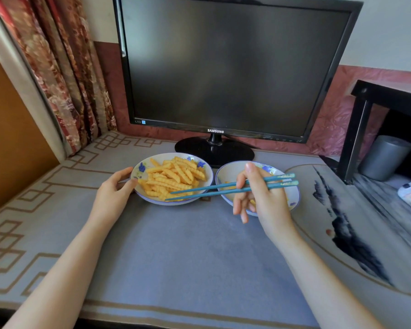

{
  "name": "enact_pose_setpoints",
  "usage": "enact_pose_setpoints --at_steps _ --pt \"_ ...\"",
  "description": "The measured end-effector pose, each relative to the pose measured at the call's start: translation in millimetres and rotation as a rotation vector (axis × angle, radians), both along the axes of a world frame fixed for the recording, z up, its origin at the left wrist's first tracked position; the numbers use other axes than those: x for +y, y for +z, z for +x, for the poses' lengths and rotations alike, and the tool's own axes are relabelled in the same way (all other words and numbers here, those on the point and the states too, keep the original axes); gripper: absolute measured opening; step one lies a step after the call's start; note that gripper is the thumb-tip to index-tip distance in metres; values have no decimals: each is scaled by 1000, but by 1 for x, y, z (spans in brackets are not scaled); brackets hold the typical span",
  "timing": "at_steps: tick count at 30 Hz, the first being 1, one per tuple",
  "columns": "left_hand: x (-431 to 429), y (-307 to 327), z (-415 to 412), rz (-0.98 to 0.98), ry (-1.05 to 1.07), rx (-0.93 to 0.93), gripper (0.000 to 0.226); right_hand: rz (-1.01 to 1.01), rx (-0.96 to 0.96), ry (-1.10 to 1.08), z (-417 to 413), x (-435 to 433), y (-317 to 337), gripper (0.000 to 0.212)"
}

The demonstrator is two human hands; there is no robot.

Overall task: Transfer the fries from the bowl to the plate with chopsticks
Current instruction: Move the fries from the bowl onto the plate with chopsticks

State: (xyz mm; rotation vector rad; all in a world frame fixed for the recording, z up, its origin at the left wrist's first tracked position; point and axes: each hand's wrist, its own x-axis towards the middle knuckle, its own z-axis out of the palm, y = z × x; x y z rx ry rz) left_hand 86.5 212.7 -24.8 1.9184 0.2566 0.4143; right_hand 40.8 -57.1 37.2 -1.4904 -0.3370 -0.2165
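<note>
Right hand [261, 198] is gripping teal plastic chopsticks [223, 188] with tips over crinkle-cut yellow fries [173, 179] heaped in the white floral ceramic bowl [138, 167], whose rim the left hand [115, 188] is pinching, while the matching plate [228, 172] beside it is holding only a few, so most seemingly remain to move.

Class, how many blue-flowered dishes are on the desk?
2. The left dish, heaped with fries, held by the left hand; the right dish beside it, under the right hand holding chopsticks. None seems hidden.
</note>
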Motion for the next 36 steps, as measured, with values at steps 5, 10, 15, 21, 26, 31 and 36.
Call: enact_pose_setpoints --at_steps 5,10,15,21,26,31,36 --pt "1 0 0 10 -1 3 34 53 11 -153 3 -16 8 42" --pt "3 -1 0 13 2 13 34 81 -37 -368 11 -45 17 41" --pt "3 -1 0 12 -3 14 33 34 -44 -421 18 -71 16 39" --pt "2 -1 0 11 -7 8 32 -50 -37 -419 20 -76 12 39" --pt "3 -1 0 8 -4 10 31 -79 -5 -396 21 -77 12 41" --pt "3 -1 1 17 -3 14 34 -49 -22 -479 21 -73 12 45" --pt "3 -2 0 13 -8 11 33 82 -55 -463 13 -61 17 44"
